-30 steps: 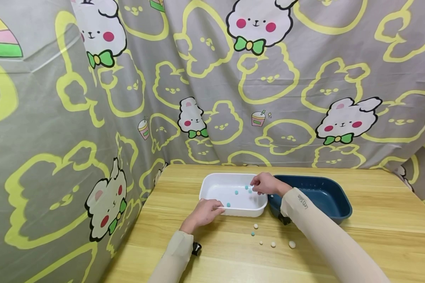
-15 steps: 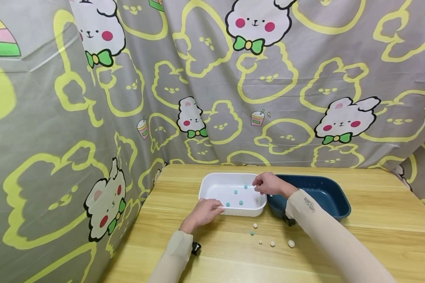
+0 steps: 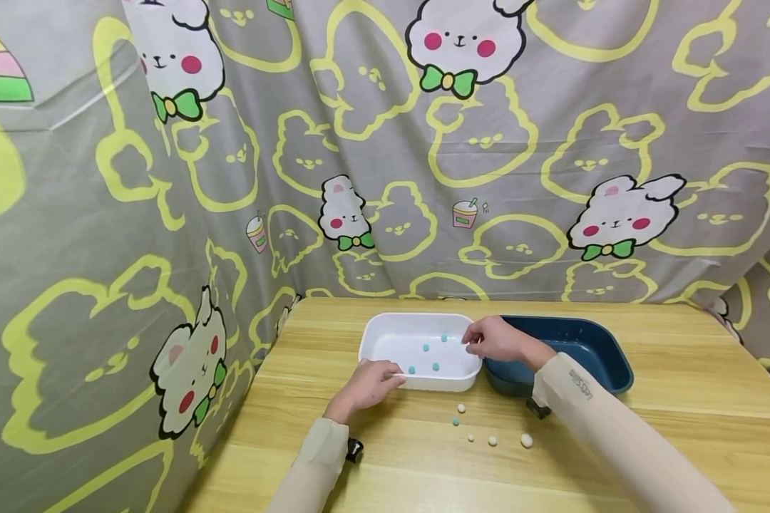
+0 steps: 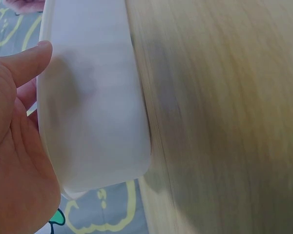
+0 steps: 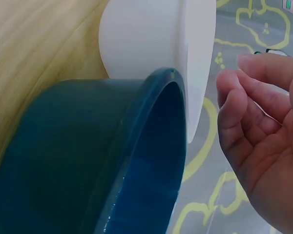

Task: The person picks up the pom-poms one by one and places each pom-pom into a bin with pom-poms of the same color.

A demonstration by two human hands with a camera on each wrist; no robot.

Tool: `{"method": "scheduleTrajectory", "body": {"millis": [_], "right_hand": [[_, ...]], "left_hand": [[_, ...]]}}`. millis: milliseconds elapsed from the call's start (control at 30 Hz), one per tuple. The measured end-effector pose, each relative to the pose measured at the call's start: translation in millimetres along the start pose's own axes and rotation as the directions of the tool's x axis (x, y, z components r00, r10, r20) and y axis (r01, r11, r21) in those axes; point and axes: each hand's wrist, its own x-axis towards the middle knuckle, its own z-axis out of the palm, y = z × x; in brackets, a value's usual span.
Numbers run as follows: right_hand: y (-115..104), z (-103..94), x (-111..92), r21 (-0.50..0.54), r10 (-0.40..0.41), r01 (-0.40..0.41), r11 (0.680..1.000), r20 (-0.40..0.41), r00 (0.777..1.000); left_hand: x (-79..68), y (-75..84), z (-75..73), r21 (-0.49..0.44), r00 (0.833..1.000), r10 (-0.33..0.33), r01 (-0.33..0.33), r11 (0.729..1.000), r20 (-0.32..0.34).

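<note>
My left hand [image 3: 373, 382] grips the near rim of a white plastic basin [image 3: 391, 380]. In the left wrist view, its thumb lies on the outer side and the fingers go behind the rim. Several small light-blue balls [image 3: 435, 367] lie in the basin. Over the basin's right end hangs my right hand [image 3: 497, 338], its fingers loosely bent. Nothing shows between its thumb and fingertips in the right wrist view. Beneath and beside it stands a dark blue basin [image 5: 63, 146], touching or nearly touching the white one.
On the wooden table [image 3: 282, 427], in front of the basins, lie several white balls [image 3: 526, 441] of different sizes and one small light-blue ball [image 3: 455, 422]. A patterned curtain [image 3: 398, 142] hangs behind and to the left.
A light-blue ball near the right fingertips has moved to the front middle of the white basin. My right hand has shifted slightly right. The left hand keeps its place.
</note>
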Motion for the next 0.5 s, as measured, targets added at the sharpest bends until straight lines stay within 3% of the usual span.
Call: {"method": "scheduleTrajectory", "body": {"millis": [300, 500], "right_hand": [[-10.9, 5.5, -18.2, -0.069, -0.149, 0.150, 0.986, 0.018, 0.989], [-16.2, 15.2, -27.4, -0.061, -0.195, 0.198, 0.978, 0.042, 0.980]], "left_hand": [[0.3, 0.9, -1.6, -0.005, 1.000, -0.018, 0.018, 1.000, 0.012], [0.0, 0.4, -0.3, -0.006, 1.000, -0.014, 0.014, 1.000, 0.016]]}}
